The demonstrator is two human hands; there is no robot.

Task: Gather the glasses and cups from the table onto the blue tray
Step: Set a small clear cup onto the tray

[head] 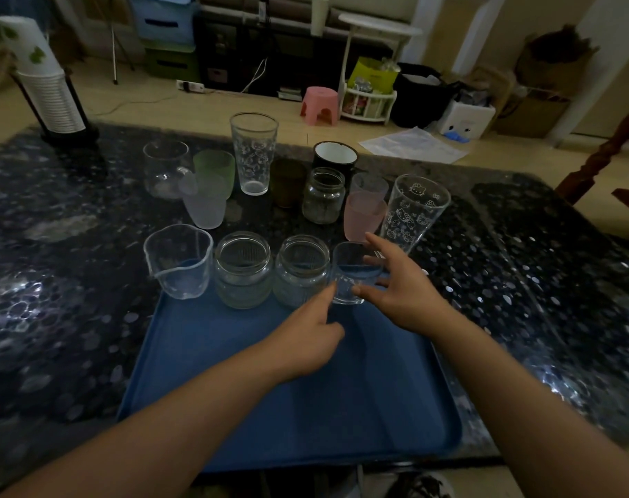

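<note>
The blue tray (291,400) lies on the near part of the dark table. Along its far edge stand a clear spouted beaker (179,260), two glass jars (242,271) (301,269) and a small clear glass (352,273). My right hand (399,289) is spread around that small glass, fingers apart and touching its side. My left hand (311,336) points one finger at its base. Behind them on the table stand a pink cup (363,215), a printed tall glass (413,210), another tall glass (253,152), a small jar (323,195), a frosted cup (203,203) and a green cup (214,168).
Also on the table are a clear pitcher (164,167), a brown cup (288,181), a black mug with white inside (334,154) and a stack of paper cups (40,73) at the far left. A wooden chair (607,152) stands at the right edge.
</note>
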